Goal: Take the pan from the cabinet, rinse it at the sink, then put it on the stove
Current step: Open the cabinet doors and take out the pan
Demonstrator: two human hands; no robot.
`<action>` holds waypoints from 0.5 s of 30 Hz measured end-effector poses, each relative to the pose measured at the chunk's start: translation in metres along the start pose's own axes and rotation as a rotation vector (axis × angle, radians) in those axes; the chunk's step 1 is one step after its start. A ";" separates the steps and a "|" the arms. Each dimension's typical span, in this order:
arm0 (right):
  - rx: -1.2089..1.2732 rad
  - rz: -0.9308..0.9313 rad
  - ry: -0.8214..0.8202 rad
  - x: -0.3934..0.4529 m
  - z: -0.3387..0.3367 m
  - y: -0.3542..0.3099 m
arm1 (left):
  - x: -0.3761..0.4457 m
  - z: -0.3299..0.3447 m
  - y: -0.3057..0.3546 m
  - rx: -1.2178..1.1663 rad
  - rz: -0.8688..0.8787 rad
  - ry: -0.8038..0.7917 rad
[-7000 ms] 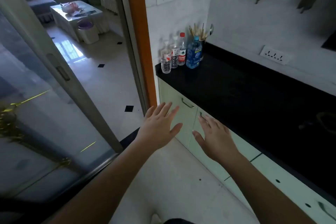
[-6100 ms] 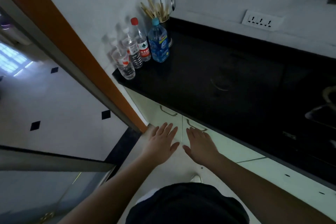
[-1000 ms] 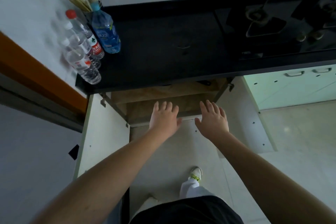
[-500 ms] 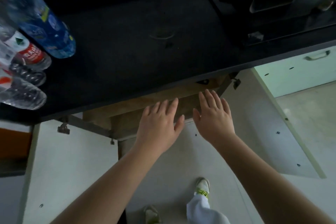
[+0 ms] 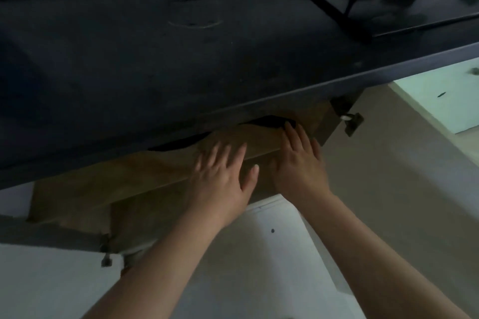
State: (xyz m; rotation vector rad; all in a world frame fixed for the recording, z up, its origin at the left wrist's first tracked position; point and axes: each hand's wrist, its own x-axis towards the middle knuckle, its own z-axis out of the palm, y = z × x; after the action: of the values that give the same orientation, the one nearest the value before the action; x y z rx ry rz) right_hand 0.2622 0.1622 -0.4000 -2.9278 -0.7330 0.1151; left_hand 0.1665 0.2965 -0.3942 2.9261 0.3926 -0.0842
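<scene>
Both hands were empty with fingers spread flat. Left hand (image 5: 223, 179) and right hand (image 5: 300, 166) reached side by side over the front edge of a wooden shelf (image 5: 155, 173) inside the open cabinet (image 5: 85, 210), beneath the dark countertop (image 5: 181, 59). A dark object (image 5: 272, 122), possibly the pan, showed just past the right fingertips; too dim to tell. One cabinet door (image 5: 388, 163) stood open on the right.

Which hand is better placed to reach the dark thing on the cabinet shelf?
Probably the right hand: its fingertips almost touch the dark object on the wooden shelf. The left hand is open, farther left and lower.
</scene>
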 end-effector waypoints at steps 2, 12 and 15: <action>-0.034 -0.036 0.070 0.017 0.016 0.003 | 0.016 0.017 -0.011 0.017 0.022 0.069; -0.032 -0.111 0.206 0.100 0.053 0.026 | 0.073 0.085 -0.049 0.127 0.115 0.260; -0.056 -0.124 0.213 0.101 0.053 0.018 | 0.077 0.093 -0.052 0.156 0.132 0.331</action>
State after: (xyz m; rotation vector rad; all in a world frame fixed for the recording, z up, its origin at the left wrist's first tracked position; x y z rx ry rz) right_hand 0.3537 0.1992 -0.4594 -2.8754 -0.8909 -0.2279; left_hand 0.2236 0.3478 -0.5005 3.1133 0.2470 0.4106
